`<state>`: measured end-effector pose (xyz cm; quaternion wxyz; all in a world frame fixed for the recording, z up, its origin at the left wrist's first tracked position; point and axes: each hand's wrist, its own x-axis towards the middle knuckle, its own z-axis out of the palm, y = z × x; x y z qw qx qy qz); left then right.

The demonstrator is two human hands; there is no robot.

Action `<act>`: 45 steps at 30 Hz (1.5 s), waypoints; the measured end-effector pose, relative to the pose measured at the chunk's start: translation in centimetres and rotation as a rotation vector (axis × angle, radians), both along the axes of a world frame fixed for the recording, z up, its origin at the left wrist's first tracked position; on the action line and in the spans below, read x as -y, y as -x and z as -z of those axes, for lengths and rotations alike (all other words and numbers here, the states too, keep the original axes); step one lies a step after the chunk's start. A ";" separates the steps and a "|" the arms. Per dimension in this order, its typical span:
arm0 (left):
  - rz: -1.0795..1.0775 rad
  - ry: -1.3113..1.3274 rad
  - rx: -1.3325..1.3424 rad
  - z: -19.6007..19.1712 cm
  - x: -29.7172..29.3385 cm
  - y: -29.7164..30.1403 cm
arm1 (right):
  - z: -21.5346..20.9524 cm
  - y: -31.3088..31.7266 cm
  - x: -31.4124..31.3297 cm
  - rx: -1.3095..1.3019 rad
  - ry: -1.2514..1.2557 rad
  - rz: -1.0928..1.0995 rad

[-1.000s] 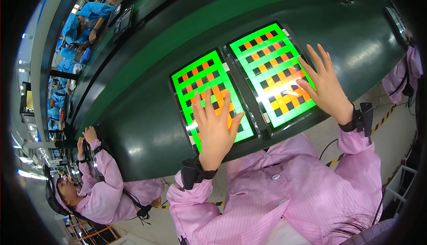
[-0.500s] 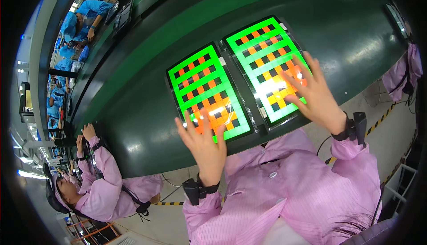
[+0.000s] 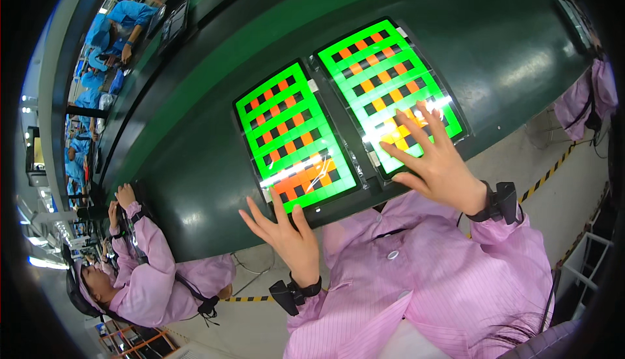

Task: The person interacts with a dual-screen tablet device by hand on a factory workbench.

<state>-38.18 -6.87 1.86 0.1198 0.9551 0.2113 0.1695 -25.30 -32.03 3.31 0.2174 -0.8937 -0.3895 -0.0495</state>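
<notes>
Head view is giving me a left panel (image 3: 291, 116) and a right panel (image 3: 377, 84), both lit, lying side by side at the near edge of the table (image 3: 195, 170), their long axes running away from it and leaning leftward. I am seeing the right hand (image 3: 446, 171) holding its fingers spread over the right panel's near end; the left hand (image 3: 293, 240), fingers also apart, is overlapping only the left panel's near left corner. Whether either is touching, I cannot tell.
</notes>
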 end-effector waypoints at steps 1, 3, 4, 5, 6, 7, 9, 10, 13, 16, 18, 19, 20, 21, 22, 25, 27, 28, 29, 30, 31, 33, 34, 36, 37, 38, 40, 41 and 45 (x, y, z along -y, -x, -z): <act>0.014 0.006 0.002 -0.1 0.2 0.0 | 0.0 0.0 0.2 -0.006 0.010 0.030; 0.019 0.008 0.006 -0.1 0.6 -0.2 | -0.1 -0.1 1.2 0.013 0.011 0.052; 0.074 0.006 0.001 -0.1 0.8 -0.4 | -0.1 -0.3 1.9 0.032 0.023 0.123; 0.142 0.013 -0.003 0.0 1.1 -0.9 | 0.0 -0.3 2.7 0.051 0.044 0.206; 0.171 0.042 0.014 0.0 1.5 -1.4 | 0.0 -0.5 3.4 0.057 0.023 0.259; 0.175 0.045 0.018 -0.1 1.8 -1.8 | -0.1 -0.6 3.7 0.060 0.026 0.263; 0.282 0.023 0.008 -0.5 2.5 -2.6 | -0.4 -0.6 4.4 0.096 0.065 0.387; 0.323 0.045 0.004 -0.7 2.7 -2.9 | -0.3 -0.7 4.5 0.108 0.052 0.408; 0.467 0.076 -0.033 -1.6 2.2 -3.7 | -1.2 -1.5 4.1 0.120 0.055 0.422; 0.390 0.060 0.015 -2.6 -1.4 -5.1 | -3.1 -4.3 2.3 0.069 -0.043 0.253; 0.348 0.075 0.070 -2.6 -4.2 -7.2 | -3.0 -7.6 0.6 0.094 -0.026 0.148; 0.347 0.086 0.068 -2.7 -5.4 -8.7 | -3.0 -9.2 0.1 0.116 -0.019 0.037; 0.331 0.090 0.065 -2.7 -6.4 -9.7 | -2.3 -10.7 -0.7 0.123 -0.023 0.030; 0.325 0.080 0.072 -2.9 -7.1 -10.3 | -1.8 -12.1 -1.6 0.157 0.017 -0.016; 0.327 0.090 0.063 -2.6 -7.9 -11.2 | -1.3 -13.3 -2.5 0.194 0.061 -0.062; 0.328 0.086 0.041 -2.0 -8.7 -12.9 | -0.7 -15.0 -4.4 0.234 0.102 -0.081; 0.320 0.069 -0.004 -1.5 -9.0 -13.7 | -0.2 -15.6 -4.8 0.206 0.103 -0.099; 0.314 0.073 -0.009 -1.4 -9.1 -13.8 | 0.0 -15.6 -4.9 0.190 0.100 -0.098; 0.299 0.070 -0.012 -1.4 -9.0 -13.7 | 0.3 -15.5 -4.9 0.171 0.097 -0.097; 0.289 0.065 -0.015 -1.5 -9.0 -13.7 | 0.3 -15.4 -4.8 0.163 0.099 -0.099; 0.286 0.070 -0.024 -1.6 -8.9 -13.4 | 0.1 -15.1 -4.7 0.185 0.115 -0.107; 0.300 0.016 -0.038 -1.8 -8.7 -12.8 | -0.5 -14.3 -4.4 0.198 0.132 -0.121; 0.310 -0.008 -0.032 -1.8 -8.6 -12.2 | -0.9 -13.5 -4.3 0.186 0.151 -0.137; 0.349 -0.007 -0.054 -1.9 -7.7 -10.4 | -1.5 -11.6 -3.2 0.179 0.179 -0.173; 0.390 -0.010 -0.066 -1.9 -7.2 -9.3 | -1.2 -10.6 -2.4 0.154 0.163 -0.187; 0.407 0.010 -0.080 -1.9 -6.4 -7.9 | -1.4 -9.3 -1.6 0.110 0.184 -0.186; 0.388 0.027 -0.134 -3.2 -5.1 -4.2 | -2.2 -6.3 -0.1 0.073 0.196 -0.199; 0.377 0.046 -0.180 -3.5 -4.6 -2.9 | -2.2 -4.9 0.9 0.045 0.207 -0.214; 0.392 0.046 -0.236 -4.1 -4.1 -0.3 | -3.9 -4.2 2.6 -0.040 0.219 -0.240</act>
